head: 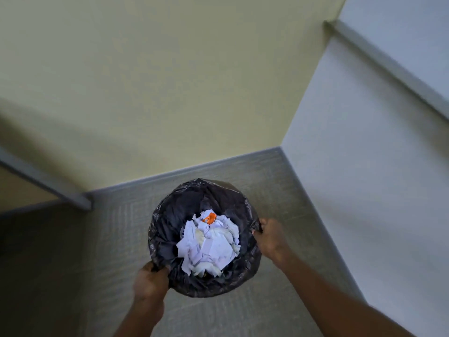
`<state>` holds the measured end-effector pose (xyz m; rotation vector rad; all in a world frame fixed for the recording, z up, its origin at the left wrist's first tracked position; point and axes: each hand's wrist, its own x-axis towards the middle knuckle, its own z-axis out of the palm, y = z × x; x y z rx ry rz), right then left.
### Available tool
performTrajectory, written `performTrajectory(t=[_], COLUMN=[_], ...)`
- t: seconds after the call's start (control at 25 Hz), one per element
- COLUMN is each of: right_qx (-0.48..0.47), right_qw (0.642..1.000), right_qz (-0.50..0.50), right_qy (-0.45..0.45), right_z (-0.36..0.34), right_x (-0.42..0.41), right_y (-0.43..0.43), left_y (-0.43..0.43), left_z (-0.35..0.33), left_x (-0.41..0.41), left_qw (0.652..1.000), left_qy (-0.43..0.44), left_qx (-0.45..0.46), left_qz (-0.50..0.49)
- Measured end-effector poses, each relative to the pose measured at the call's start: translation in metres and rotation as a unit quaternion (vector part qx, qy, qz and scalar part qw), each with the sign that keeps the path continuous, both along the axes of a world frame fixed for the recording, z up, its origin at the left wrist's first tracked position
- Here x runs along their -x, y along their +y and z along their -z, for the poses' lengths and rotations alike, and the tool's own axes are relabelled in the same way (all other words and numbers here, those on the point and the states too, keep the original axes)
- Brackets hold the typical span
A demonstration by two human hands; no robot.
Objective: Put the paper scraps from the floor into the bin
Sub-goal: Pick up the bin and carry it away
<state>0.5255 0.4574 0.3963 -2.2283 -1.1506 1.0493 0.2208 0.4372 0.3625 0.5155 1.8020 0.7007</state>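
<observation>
bin: round bin lined with a crinkled black plastic bag [167, 229], standing on the grey-green textured floor [116, 227] in the corner where the pale yellow wall [170, 81] meets the white wall [364, 166].
scraps: pile of torn white paper scraps [209, 246] sits inside the bin, heaped in the middle of the liner; a small orange piece [210, 218] lies at the pile's far edge. No scraps show on the floor around the bin.
left hand: your left hand [151, 282] is at the bin's near-left rim, fingers [165, 269] clenched on a pinch of the black liner.
right hand: your right hand [272, 239] is at the bin's right rim, fingers [260, 224] closed on the liner edge there.
stage: looks like the scraps are in and you are handling the bin or the bag, judged from the clear floor in view.
risk 1: thin liner is held by two small pinches; pull hard or unevenly and it could tear or slip off the rim.
risk 2: tilt the bin toward either hand and the loose, light scraps could spill back onto the floor.
risk 3: the pile is heaped high in the middle; a quick jerk or draught may flick the top pieces out.
risk 4: floor behind you is out of view; leftover scraps there would go unnoticed.
</observation>
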Motion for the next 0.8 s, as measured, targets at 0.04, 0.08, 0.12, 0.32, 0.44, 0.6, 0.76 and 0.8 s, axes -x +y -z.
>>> performTrajectory(t=[0.04, 0.08, 0.12, 0.32, 0.44, 0.6, 0.76, 0.8], right_qx=[-0.003, 0.000, 0.002, -0.013, -0.026, -0.018, -0.009, -0.006], right_qw=[1.000, 1.000, 1.000, 0.995, 0.990, 0.984, 0.976, 0.975], right_qz=[0.007, 0.014, 0.024, 0.100, 0.137, 0.171, 0.210, 0.215], right_qy=[-0.007, -0.013, -0.018, -0.029, -0.038, -0.047, -0.061, -0.065], right_z=[-0.007, -0.014, -0.018, -0.032, -0.027, 0.008, 0.060, 0.073], right_x=[-0.021, -0.040, -0.059, -0.146, -0.194, -0.249, -0.300, -0.309], right_y=[0.006, 0.012, 0.018, 0.054, 0.084, 0.134, 0.192, 0.204], left_y=[0.017, 0.033, 0.049, 0.128, 0.185, 0.264, 0.345, 0.360], left_z=[0.003, 0.000, 0.009, -0.032, -0.028, -0.005, 0.048, 0.059], left_x=[-0.017, -0.036, -0.049, -0.145, -0.198, -0.265, -0.330, -0.342], left_qw=[1.000, 1.000, 0.999, 0.990, 0.980, 0.968, 0.959, 0.957], left_qy=[0.004, 0.004, 0.004, -0.003, 0.006, 0.015, 0.016, 0.018], left_qx=[0.009, 0.008, 0.008, -0.015, -0.009, -0.003, 0.006, 0.004], left_qz=[0.014, 0.029, 0.049, 0.142, 0.197, 0.249, 0.283, 0.289])
